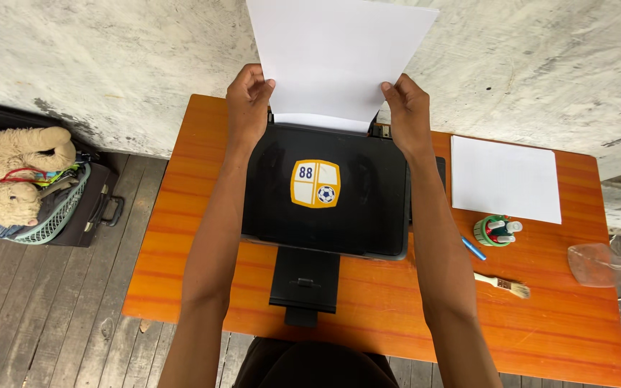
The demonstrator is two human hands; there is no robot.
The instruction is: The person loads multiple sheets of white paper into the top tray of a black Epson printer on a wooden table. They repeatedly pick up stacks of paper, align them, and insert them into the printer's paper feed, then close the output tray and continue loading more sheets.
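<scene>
**Feeding Paper Into the Printer's Rear Slot**

Pinching the lower corners of a white sheet of paper (339,57), both hands are gripping it at the back of a black printer (325,190). I am watching from the head camera as the left hand (247,100) is closing thumb and fingers on the sheet's left edge, while the right hand (407,108) is doing the same on the right edge. The sheet is standing nearly upright against the pale wall, its bottom edge sitting just at the printer's rear feed slot.

I am judging the paper as very light, thin and floppy, likely to buckle or crease if squeezed in the middle; taking it by the two lower edges, as the hands are now doing, is looking like the steadier hold.

Counting outward: one sheet is in the hands, and one printer is sitting on one orange table (181,215), its output tray (305,284) extending toward me. To the right, one flat stack of white paper (504,178) is lying near one small green holder (496,231) of little bottles, one blue pen (474,248), one paintbrush (503,284) and one clear plastic bottle (601,264). On the floor at left, one basket (52,215) is holding one plush toy (12,169).
</scene>
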